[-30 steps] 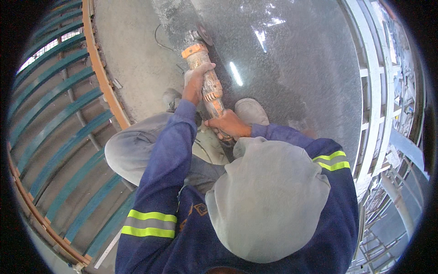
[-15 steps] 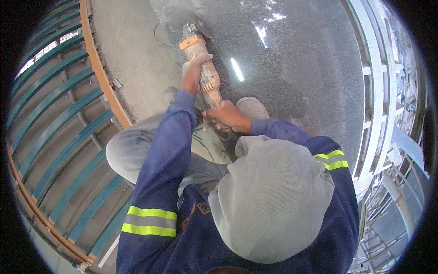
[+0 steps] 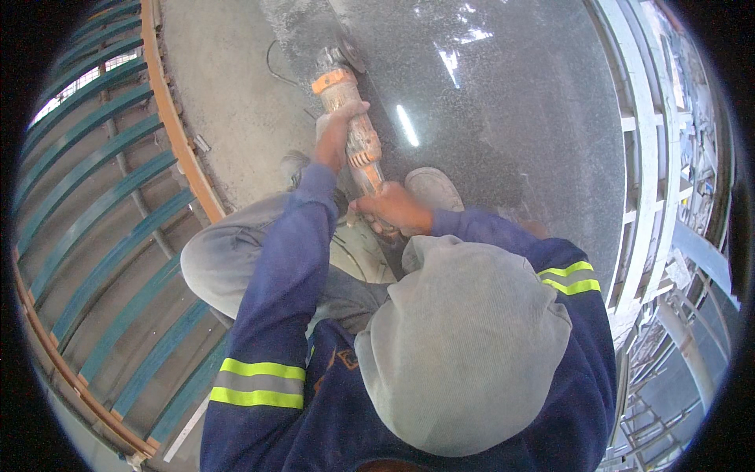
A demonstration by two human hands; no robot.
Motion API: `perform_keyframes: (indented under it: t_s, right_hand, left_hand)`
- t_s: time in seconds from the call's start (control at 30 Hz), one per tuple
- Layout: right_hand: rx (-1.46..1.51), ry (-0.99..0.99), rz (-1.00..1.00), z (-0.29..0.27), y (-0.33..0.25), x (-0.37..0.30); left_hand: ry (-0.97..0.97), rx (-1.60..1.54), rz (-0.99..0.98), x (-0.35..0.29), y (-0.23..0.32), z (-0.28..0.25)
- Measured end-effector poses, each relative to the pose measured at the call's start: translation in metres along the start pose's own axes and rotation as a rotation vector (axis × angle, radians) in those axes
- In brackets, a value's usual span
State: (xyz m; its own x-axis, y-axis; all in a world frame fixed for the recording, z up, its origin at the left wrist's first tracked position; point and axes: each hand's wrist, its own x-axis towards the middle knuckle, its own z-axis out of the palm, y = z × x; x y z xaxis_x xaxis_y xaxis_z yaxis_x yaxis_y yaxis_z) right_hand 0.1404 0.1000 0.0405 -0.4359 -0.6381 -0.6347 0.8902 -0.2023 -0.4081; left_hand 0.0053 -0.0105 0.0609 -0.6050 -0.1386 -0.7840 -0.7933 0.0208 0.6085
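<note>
A dusty orange angle grinder (image 3: 360, 141) points away from me, its disc (image 3: 351, 55) at the edge of a dark, glossy slab (image 3: 503, 118). My left hand (image 3: 338, 130) is wrapped round the grinder's body behind the orange collar. Further back, my right hand (image 3: 395, 209) is closed round the rear of the tool; part of the grip is hidden under the fingers. Pale dust lies along the slab's edge beside the disc. Whether the disc touches the slab cannot be made out.
A dusty concrete floor (image 3: 228, 86) lies left of the slab, with a thin dark cable (image 3: 275, 67) on it. Further left is a rack of teal bars (image 3: 118, 236) with an orange rail (image 3: 169, 110). Pale metal framing (image 3: 649, 157) runs along the right. A shoe (image 3: 434, 189) rests near my right hand.
The grinder and my left hand have shifted slightly toward me. The dust cloud around the disc has thinned, and the disc shows more clearly. Both hands keep their hold.
</note>
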Motion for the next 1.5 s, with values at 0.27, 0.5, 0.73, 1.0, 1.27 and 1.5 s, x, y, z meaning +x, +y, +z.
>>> perform_keyframes:
  t_s: [0.27,0.5,0.73,1.0,1.27,1.5]
  right_hand:
    - [-0.064,0.013,-0.064,0.005,-0.005,-0.011]
    - [-0.095,0.055,-0.084,0.001,-0.001,0.007]
    - [0.028,0.016,-0.118,-0.006,0.0,0.025]
    - [0.066,0.008,-0.044,0.0,-0.001,0.011]
    - [-0.003,-0.013,-0.112,0.003,0.013,-0.004]
    - [-0.037,0.024,-0.106,0.004,0.009,0.005]
  left_hand:
    - [-0.054,-0.027,-0.022,0.005,-0.008,-0.009]
    - [0.019,-0.028,0.039,0.004,0.002,0.001]
    - [0.005,-0.004,0.066,0.033,-0.001,-0.01]
    - [-0.008,0.009,0.032,0.014,0.002,-0.004]
    - [-0.029,-0.029,0.004,-0.002,-0.008,-0.005]
    - [-0.02,-0.058,-0.021,0.001,-0.001,-0.002]
